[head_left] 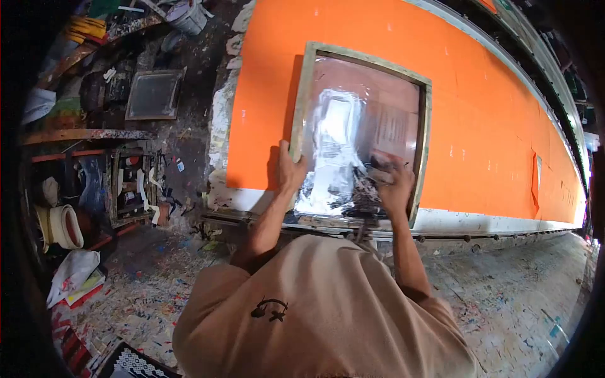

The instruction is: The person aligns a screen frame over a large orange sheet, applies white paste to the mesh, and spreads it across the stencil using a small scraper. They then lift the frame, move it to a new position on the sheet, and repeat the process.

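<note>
A wooden-framed screen (362,135) lies tilted on a long orange sheet (476,135). Its mesh looks glossy, with a bright reflection in the middle and dark smears near the lower edge. My left hand (291,169) grips the left side of the frame, fingers closed on the rail. Over the lower right of the mesh is my right hand (396,186), its fingers bent round something dark and blurred that I cannot make out.
On the left, a smaller framed screen (153,94) lies near a bucket (187,17). Below it are a rack with rolls (66,227) and a white cloth (75,272). The table's metal edge (466,237) runs in front of me.
</note>
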`<state>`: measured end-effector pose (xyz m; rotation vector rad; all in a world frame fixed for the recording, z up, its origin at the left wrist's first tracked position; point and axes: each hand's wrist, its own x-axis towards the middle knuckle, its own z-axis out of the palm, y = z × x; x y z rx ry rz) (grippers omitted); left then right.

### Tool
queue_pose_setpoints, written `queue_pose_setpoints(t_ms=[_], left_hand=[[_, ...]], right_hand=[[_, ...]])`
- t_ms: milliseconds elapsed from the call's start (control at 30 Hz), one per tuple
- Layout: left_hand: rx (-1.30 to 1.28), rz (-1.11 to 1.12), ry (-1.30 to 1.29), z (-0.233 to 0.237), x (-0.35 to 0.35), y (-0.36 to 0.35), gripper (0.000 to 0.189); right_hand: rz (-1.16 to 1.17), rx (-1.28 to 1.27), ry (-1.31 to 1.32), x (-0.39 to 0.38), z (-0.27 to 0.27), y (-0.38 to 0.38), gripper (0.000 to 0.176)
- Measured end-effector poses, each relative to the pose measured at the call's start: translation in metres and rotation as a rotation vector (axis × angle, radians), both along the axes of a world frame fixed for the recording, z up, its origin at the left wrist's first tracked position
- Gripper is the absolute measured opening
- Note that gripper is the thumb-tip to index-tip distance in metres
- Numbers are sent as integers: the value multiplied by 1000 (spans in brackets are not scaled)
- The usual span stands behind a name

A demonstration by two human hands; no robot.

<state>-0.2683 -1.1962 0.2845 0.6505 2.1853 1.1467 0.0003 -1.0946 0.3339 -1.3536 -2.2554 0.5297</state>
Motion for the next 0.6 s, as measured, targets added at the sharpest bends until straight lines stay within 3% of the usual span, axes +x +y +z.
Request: queue_pose_setpoints(t_ms=[33, 67, 100, 133, 167, 267, 367, 433, 533, 600], left_hand=[[-61, -37, 96, 1, 1, -1, 44], [-122, -68, 194, 2, 8, 3, 44], [-114, -17, 110, 4, 19, 13, 43], [-107, -15, 121, 0, 34, 26, 43], [-77, -4, 127, -9, 57, 42, 43], [-167, -46, 49, -8, 129, 99, 47], [-149, -29, 218, -36, 211, 134, 53], [-173, -59, 230, -21, 244, 128, 55], [-154, -107, 284, -34, 255, 109, 52], [-156, -103, 336, -43, 255, 104, 48]], right_hand=[[-263, -233, 285, 19, 16, 2, 25], [-309, -362, 360, 74, -13, 16, 24], [-320, -503, 448, 127, -39, 32, 28], [-546, -728, 750, 168, -57, 42, 28], [-503, -738, 904, 178, -33, 49, 26], [-446, -597, 765, 267, -57, 113, 27], [-502, -513, 701, 348, -99, 178, 32], [-530, -579, 738, 369, -84, 174, 32], [-540, -661, 776, 402, -81, 149, 31], [-570, -674, 812, 408, -88, 126, 43]])
